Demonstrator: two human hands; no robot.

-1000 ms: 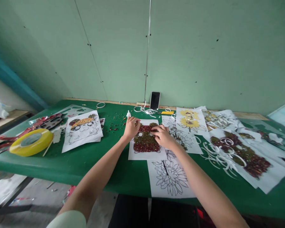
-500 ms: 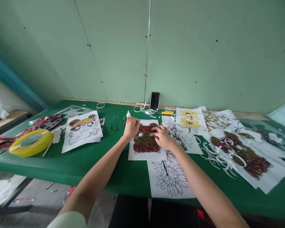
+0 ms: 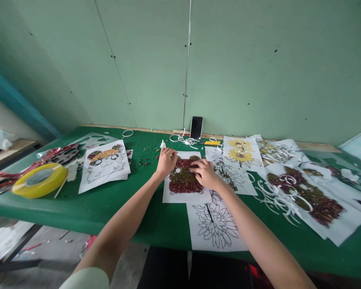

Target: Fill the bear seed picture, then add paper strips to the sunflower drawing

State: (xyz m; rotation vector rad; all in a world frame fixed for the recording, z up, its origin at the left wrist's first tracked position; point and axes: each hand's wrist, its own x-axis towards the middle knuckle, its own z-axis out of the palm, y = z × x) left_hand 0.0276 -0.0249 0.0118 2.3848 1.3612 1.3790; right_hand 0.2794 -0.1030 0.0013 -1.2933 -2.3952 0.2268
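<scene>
A white sheet with a picture filled in with red and green seeds (image 3: 182, 180) lies on the green table (image 3: 114, 204) in front of me. My left hand (image 3: 166, 161) rests at the sheet's upper left corner, fingers curled and pinched on something I cannot make out. My right hand (image 3: 205, 172) lies on the picture's right side, fingers bent and pressed onto the seeds. A small white glue bottle (image 3: 163, 144) stands just behind my left hand.
A flower outline sheet (image 3: 215, 222) lies near the front edge. A yellow tape roll (image 3: 39, 179) and a hamster picture (image 3: 104, 163) lie left. More seed pictures (image 3: 303, 196) and white paper strips cover the right. A phone (image 3: 196, 127) leans on the wall. Loose seeds (image 3: 144, 156) are scattered.
Almost nothing: my right hand's fingers have shifted slightly on the seed picture. My left hand stays at the corner.
</scene>
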